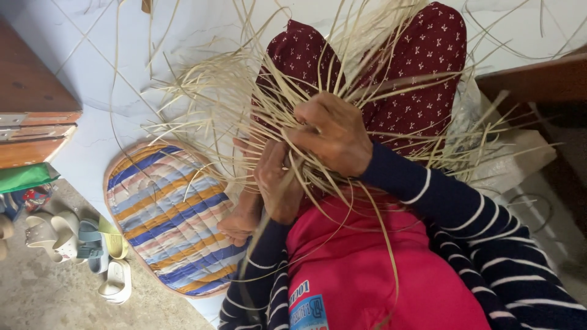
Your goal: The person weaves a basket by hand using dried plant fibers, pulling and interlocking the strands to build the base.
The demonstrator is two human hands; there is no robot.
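A loose bundle of pale straw strips fans out over my lap and my maroon patterned trousers. My right hand, on a navy striped sleeve, is closed over the strips where they gather. Just below it to the left, my left hand grips the same gathered strips, its fingers partly hidden by straw. The two hands touch. Long single strips trail down over my red top. My bare foot rests below the left hand.
An oval quilted mat with blue, orange and pink stripes lies on the white floor at left. Several sandals sit on the grey step below it. Wooden furniture stands far left, a wooden edge right, with a white sack beside it.
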